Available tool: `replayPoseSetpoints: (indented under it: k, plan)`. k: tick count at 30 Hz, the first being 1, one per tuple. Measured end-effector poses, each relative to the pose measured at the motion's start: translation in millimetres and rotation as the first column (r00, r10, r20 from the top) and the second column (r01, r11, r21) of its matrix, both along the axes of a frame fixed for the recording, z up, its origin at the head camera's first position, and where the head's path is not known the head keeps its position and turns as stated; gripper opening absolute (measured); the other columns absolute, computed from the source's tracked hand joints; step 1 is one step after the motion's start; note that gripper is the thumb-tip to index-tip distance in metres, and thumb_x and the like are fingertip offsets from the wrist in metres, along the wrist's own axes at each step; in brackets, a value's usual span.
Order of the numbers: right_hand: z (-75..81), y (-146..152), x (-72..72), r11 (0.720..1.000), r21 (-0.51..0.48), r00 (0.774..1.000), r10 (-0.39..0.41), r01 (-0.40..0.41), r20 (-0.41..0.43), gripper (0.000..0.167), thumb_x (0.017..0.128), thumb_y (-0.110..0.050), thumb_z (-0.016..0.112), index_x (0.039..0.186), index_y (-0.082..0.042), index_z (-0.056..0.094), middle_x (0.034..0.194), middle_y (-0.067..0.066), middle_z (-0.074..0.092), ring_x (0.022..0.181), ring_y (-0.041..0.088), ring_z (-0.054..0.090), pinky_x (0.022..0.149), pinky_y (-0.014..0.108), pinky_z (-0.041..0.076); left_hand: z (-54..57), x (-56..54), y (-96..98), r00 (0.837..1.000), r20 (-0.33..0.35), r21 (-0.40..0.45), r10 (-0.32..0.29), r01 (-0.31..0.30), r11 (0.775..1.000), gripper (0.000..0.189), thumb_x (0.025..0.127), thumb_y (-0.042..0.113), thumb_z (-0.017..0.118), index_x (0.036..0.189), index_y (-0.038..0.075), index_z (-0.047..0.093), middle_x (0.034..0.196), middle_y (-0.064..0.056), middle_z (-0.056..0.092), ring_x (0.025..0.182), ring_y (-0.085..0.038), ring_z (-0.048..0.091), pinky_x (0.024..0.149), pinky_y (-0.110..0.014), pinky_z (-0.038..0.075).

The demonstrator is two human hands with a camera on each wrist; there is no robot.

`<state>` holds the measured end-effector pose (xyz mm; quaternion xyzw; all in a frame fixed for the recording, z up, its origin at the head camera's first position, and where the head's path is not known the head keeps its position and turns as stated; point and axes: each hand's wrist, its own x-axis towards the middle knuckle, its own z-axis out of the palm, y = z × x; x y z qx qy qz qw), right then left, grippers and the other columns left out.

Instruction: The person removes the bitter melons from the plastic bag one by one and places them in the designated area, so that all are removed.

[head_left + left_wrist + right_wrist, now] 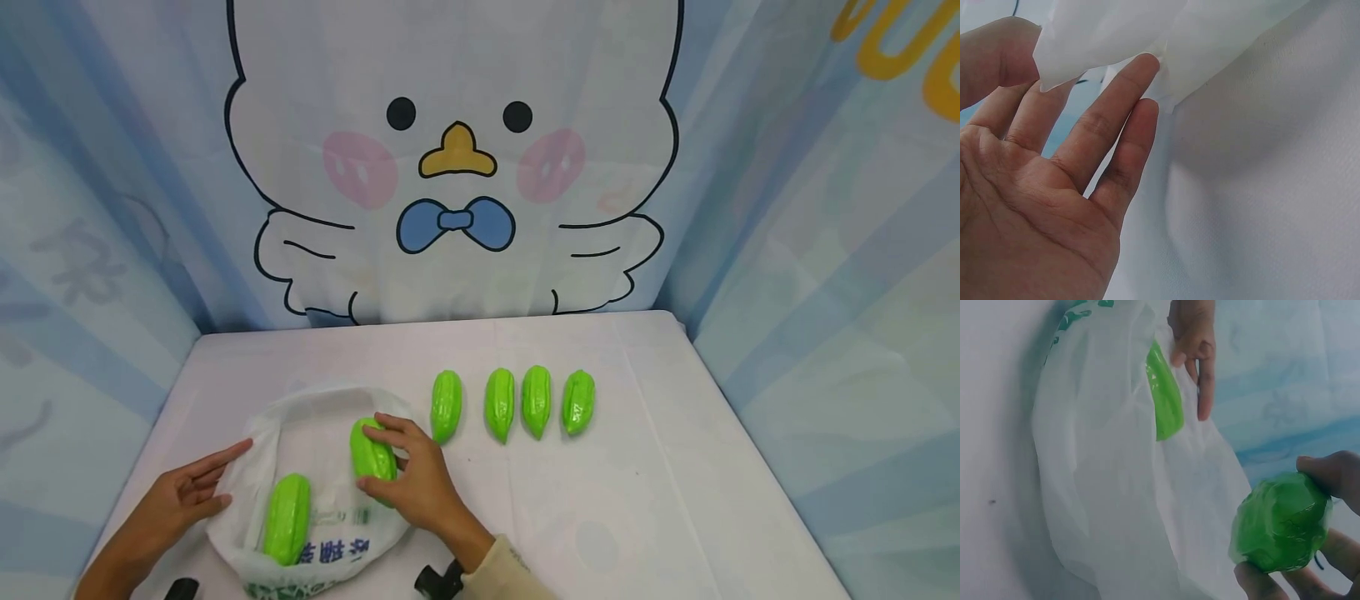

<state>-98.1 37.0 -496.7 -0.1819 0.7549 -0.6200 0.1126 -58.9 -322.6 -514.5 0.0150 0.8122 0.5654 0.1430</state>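
My right hand (416,479) grips a glossy green cucumber-like toy (367,454) between thumb and fingers, over the open mouth of a white plastic bag (251,500). In the right wrist view, the blunt end of this toy (1282,522) faces the camera, with fingertips around it. Another green toy (287,517) lies inside the bag, toward its left side. At the bag's left edge is my left hand (176,500), its fingers extended and touching the plastic. The left wrist view shows the fingertips (1147,62) against the bag's edge (1110,37), palm toward the camera.
Several more green toys (536,402) lie in a row on the white-covered table (600,517), right of the bag. A printed cloth (457,283) hangs behind the table, and light blue cloth (825,333) hangs at both sides. Dark wrist gear (440,581) shows at the bottom.
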Motion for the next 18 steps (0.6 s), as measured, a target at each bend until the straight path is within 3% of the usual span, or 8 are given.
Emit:
replayPoseSetpoints:
  k: [6, 18]
  plan:
    - [1.2, 10.5, -4.8, 0.999, -0.012, 0.999, -0.037, 0.036, -0.029, 0.065, 0.087, -0.014, 0.088, 0.148, -0.017, 0.065, 0.163, 0.001, 0.049, 0.151, 0.027, 0.048, 0.108, 0.037, 0.055, 0.5, 0.4, 0.1, 1.000, 0.023, -0.043, 0.012, -0.011, 0.999, 0.064, 0.109, 0.018, 0.063, 0.166, 0.009, 0.036, 0.133, 0.048, 0.042, 0.115, 0.022, 0.053, 0.086, -0.018, 0.058]
    - [3.2, 32.8, -14.9, 0.995, 0.025, 0.992, -0.097, 0.099, -0.084, 0.064, 0.089, -0.012, 0.087, 0.148, -0.016, 0.064, 0.165, 0.006, 0.047, 0.154, 0.029, 0.044, 0.111, 0.050, 0.053, -1.6, 0.1, -0.8, 1.000, 0.020, -0.035, 0.003, -0.003, 0.999, 0.065, 0.109, 0.018, 0.063, 0.167, 0.008, 0.035, 0.135, 0.048, 0.041, 0.116, 0.023, 0.052, 0.087, -0.017, 0.058]
